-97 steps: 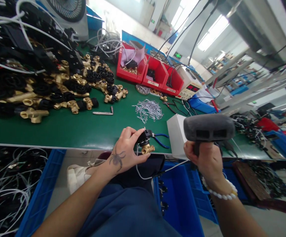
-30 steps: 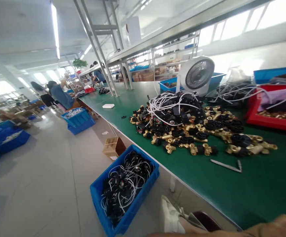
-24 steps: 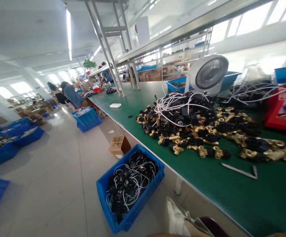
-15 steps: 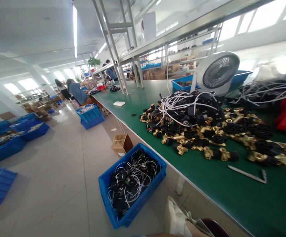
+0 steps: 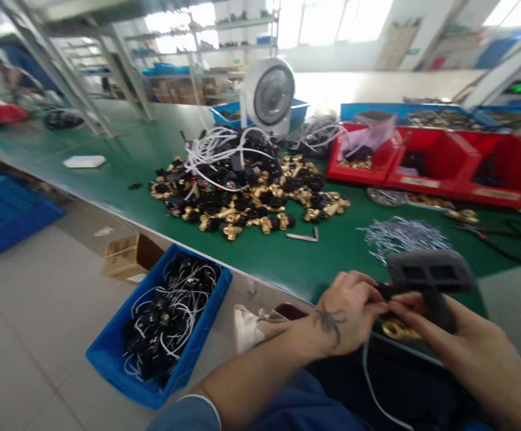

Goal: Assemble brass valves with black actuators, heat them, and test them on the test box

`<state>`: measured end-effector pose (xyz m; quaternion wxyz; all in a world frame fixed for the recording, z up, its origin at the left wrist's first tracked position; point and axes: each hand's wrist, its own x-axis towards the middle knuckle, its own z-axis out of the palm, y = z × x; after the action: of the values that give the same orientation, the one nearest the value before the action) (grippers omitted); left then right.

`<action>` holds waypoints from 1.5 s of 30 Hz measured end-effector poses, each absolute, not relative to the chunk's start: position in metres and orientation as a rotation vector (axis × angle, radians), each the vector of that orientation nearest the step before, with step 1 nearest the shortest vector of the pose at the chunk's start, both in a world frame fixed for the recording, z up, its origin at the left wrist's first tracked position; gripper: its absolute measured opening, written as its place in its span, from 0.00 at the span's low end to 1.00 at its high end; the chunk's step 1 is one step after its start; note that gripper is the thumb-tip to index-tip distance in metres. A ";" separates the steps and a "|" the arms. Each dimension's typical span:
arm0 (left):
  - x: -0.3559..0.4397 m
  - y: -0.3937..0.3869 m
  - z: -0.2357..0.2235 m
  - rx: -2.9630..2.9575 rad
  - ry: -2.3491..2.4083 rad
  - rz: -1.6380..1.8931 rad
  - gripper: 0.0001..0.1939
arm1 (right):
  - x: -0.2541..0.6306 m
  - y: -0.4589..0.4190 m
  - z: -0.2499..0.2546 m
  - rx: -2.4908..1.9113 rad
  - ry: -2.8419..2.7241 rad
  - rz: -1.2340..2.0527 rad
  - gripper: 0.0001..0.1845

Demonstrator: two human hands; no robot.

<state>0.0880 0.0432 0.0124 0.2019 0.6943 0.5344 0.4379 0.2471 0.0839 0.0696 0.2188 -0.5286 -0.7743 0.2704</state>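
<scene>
My left hand is closed, its fingertips pinched on a small dark part above a brass valve fitting. A thin white cable hangs down below that hand. My right hand is closed around a dark grey handled tool whose wide, flat end points up; blur hides its exact kind. The thumb and fingertips of my right hand meet those of my left at the dark part. Just beyond the hands lies a heap of thin silvery screws or pins on the green table.
Brass valves with black parts and white cables are piled mid-table before a white fan. Red bins stand at right. An L-shaped metal tool lies nearer. A blue crate of cabled black parts sits on the floor.
The view has swung right and down toward the table. Both hands, the dark grey tool, the brass fitting and the screw heap now show; no hand was clearly visible before.
</scene>
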 end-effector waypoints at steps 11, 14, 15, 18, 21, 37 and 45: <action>0.091 0.030 0.001 1.830 1.355 1.412 0.25 | 0.259 0.066 0.083 -1.290 -1.980 1.118 0.28; 0.097 0.030 0.000 1.820 1.371 1.488 0.22 | 0.276 0.057 0.100 -1.236 -1.939 0.929 0.23; 0.098 0.029 0.000 1.815 1.372 1.496 0.21 | 0.281 0.054 0.104 -1.218 -1.925 0.844 0.22; 0.099 0.029 0.001 1.798 1.377 1.514 0.18 | 0.291 0.048 0.110 -1.250 -2.023 0.642 0.23; 0.100 0.027 0.002 1.786 1.380 1.534 0.18 | 0.297 0.047 0.108 -1.404 -2.301 0.522 0.23; 0.105 0.031 0.003 1.807 1.429 1.528 0.18 | 0.298 0.048 0.118 -1.434 -2.409 0.076 0.27; 0.104 0.032 0.003 1.813 1.430 1.521 0.17 | 0.297 0.048 0.109 -1.537 -2.426 0.364 0.30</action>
<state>0.1040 0.0322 0.0030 0.1873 0.6440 0.5081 0.5404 0.2969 0.0481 0.1087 0.1227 -0.5269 -0.8317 0.1248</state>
